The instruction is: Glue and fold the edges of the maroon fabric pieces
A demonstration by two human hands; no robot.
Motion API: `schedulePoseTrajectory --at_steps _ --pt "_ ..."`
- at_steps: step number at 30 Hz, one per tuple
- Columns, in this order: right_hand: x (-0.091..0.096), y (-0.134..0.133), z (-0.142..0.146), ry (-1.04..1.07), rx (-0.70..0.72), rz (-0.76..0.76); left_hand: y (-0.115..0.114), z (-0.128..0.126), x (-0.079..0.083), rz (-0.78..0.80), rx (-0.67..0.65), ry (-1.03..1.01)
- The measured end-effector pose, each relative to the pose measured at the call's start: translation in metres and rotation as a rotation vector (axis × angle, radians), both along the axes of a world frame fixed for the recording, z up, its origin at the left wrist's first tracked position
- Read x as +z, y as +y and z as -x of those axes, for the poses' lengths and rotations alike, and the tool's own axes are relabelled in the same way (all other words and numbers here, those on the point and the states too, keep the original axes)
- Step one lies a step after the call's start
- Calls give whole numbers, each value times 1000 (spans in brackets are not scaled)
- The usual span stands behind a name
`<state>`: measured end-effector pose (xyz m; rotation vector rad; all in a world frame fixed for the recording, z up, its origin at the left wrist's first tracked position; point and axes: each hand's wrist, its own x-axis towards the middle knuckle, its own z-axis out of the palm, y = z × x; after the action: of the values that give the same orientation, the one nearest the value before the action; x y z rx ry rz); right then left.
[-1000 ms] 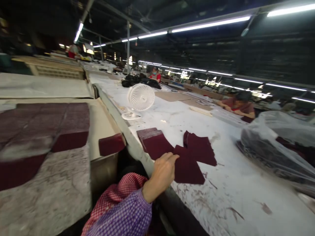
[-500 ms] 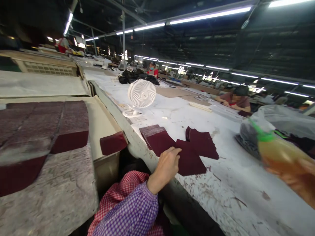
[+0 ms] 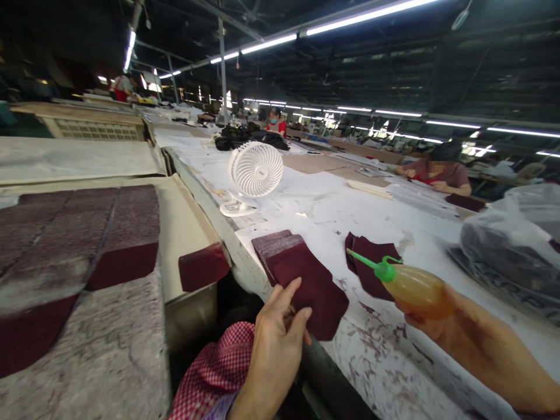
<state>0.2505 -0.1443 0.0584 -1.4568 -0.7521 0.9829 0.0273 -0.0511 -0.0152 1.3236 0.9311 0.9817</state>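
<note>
My left hand (image 3: pixel 280 341) is at the table's near edge, thumb and forefinger apart, with its fingertips against a dark maroon cut piece (image 3: pixel 306 286). This piece lies over others whose greyish, rough-looking strips show at the upper left. My right hand (image 3: pixel 472 335) is wrapped round a squeeze bottle (image 3: pixel 420 289) of amber liquid, tilted so that its green nozzle points left. Beneath and behind the nozzle lies a small pile of maroon pieces (image 3: pixel 371 274), partly hidden by the bottle.
A white clip fan (image 3: pixel 258 169) stands farther along the white-covered table (image 3: pixel 315 210). To the left, maroon pieces lie in rows on a stained board (image 3: pixel 122 332), with one piece (image 3: pixel 203 267) beside it. A plastic bag (image 3: pixel 516 233) sits at right. Co-workers sit beyond.
The maroon piece under my left hand now lies over the nearer pile, left of where it was. My left hand has come nearer and opened. The bottle has moved left, its nozzle over the other pile.
</note>
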Motion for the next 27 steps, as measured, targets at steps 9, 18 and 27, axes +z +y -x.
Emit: schedulePoseTrajectory --at_steps 9,18,27 --pt "-7 56 7 -347 131 -23 22 1 -8 206 -82 -52" --pt "-1 89 25 -432 36 116 27 3 -21 275 -130 -128" --pt "-1 93 12 -600 -76 174 26 6 -27 262 -140 -100"
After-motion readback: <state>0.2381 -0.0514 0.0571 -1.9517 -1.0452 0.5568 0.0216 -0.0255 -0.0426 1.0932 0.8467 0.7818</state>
